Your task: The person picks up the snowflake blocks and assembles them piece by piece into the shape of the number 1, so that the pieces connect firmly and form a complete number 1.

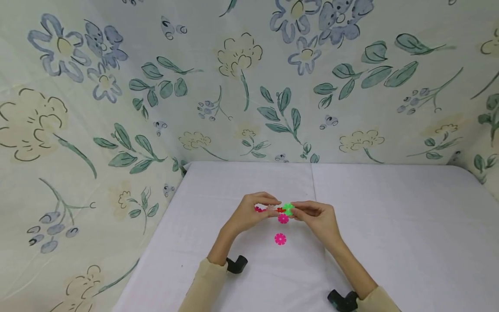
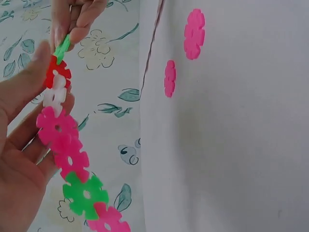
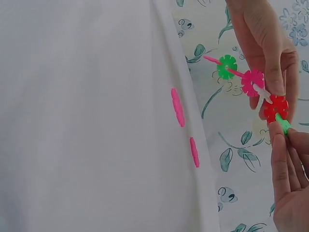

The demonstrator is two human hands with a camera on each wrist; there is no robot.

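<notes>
My left hand [image 1: 249,213] pinches a red notched plastic disc [image 3: 273,110] at one end of a chain of interlocking flower-shaped discs. In the left wrist view a white disc [image 2: 54,96], pink discs [image 2: 57,129] and a green disc [image 2: 86,194] follow the red one, slotted edge to edge. With thumb and fingertips, my right hand [image 1: 320,220] pinches a bright green disc [image 1: 288,209], whose edge meets the red disc; how deeply they are slotted cannot be told. Two loose pink discs lie below the hands, one nearer [image 1: 280,239] and one farther [image 1: 283,219].
A white cloth [image 1: 390,242] with a crease line covers the table. Floral-patterned fabric [image 1: 241,95] hangs behind it and along the left side. Black wrist-worn pieces show near the left sleeve [image 1: 204,281] and the right sleeve [image 1: 376,301].
</notes>
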